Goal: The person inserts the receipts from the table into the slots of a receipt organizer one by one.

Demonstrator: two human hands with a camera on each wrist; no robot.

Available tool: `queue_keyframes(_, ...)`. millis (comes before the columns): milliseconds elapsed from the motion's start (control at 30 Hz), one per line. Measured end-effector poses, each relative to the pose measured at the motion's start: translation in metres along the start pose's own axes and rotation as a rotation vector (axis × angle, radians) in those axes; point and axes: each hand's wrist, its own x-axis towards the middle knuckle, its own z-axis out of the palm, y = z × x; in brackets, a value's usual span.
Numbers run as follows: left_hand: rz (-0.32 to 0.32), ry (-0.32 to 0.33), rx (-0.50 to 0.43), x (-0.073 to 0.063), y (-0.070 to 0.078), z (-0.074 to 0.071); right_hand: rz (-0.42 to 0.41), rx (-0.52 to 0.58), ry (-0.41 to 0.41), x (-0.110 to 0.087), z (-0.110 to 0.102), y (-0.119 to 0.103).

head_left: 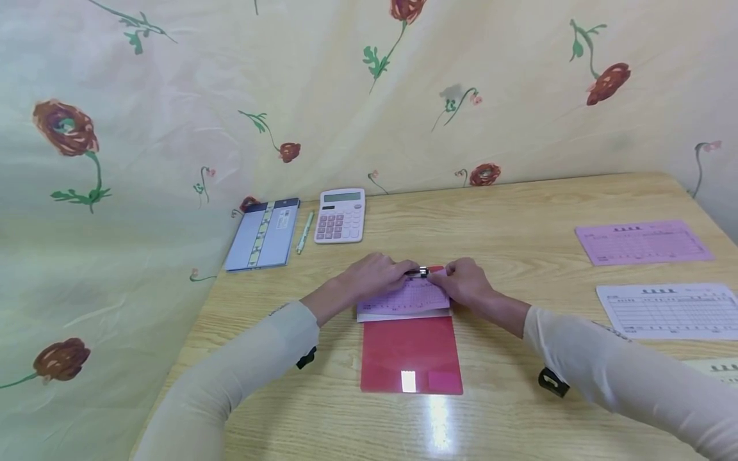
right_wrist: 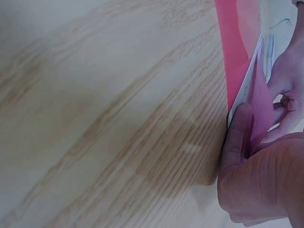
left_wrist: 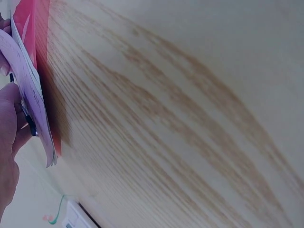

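A red clipboard [head_left: 409,352] lies on the wooden table in front of me, with a pink form [head_left: 423,296] over white sheets [head_left: 403,316] on its upper half. At the top is a small black and silver metal clip [head_left: 424,272]. My left hand [head_left: 379,276] pinches the clip from the left; the left wrist view shows the dark clip [left_wrist: 29,121] between its fingers. On the other side, my right hand [head_left: 468,283] pinches the papers' upper right edge. In the right wrist view the pink form [right_wrist: 260,102] bows up away from the white sheet beneath it.
A white calculator [head_left: 340,221], a light pen [head_left: 305,232] and a blue-grey booklet [head_left: 242,246] lie at the back left. Along the right side lie another pink form [head_left: 644,244], a white form [head_left: 669,312] and a pale yellowish form [head_left: 717,369]. A flowered cloth [head_left: 323,96] hangs behind the table.
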Motion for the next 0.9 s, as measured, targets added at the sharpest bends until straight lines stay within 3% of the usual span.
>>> queue_keyframes(233,0.009,0.025,0.013,-0.0004,0.0011,-0.0007,-0.01,0.127,-0.029,0.0012,0.0018,0.0006)
queue_keyframes(900,0.028,0.06,0.023,-0.001,0.002,0.0023,0.011,0.204,-0.043,0.0032,0.0035,0.0036)
